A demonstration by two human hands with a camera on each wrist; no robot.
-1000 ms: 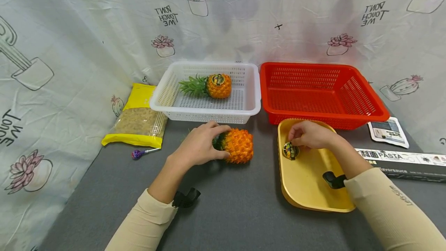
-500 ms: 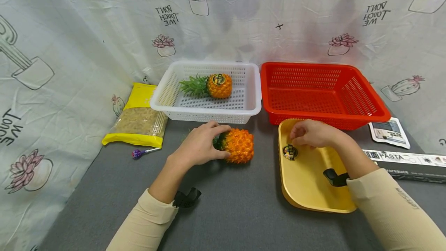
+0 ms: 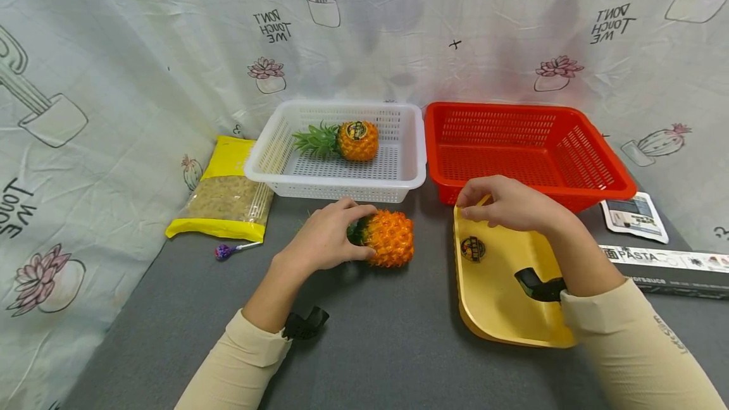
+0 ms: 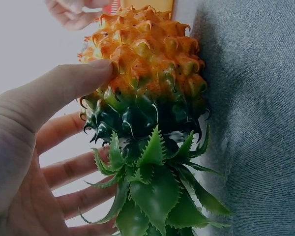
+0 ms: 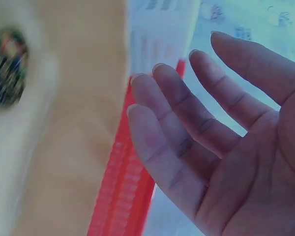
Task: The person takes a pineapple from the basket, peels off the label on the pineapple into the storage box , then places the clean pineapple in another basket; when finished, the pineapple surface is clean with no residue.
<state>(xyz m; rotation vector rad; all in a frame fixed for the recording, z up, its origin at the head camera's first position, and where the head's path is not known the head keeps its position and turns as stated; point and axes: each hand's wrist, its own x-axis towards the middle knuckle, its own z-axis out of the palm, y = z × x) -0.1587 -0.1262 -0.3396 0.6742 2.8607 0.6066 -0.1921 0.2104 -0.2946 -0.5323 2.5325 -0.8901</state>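
Note:
A small orange pineapple lies on its side on the grey table, and my left hand grips it around the base of its green crown. The left wrist view shows my thumb on top of the pineapple and my fingers underneath. My right hand hovers over the far end of the yellow tray and holds nothing. In the right wrist view that right hand has its fingers spread. A round label sticker lies in the tray below the hand, blurred in the wrist view as the sticker.
A white basket at the back holds a second pineapple. A red basket stands to its right. A yellow bag and a lollipop lie at the left. A pasta box and a packet lie at the right.
My right hand let go of the round sticker, left it in the yellow tray, and rose toward the tray's far end. My left hand stayed on the pineapple.

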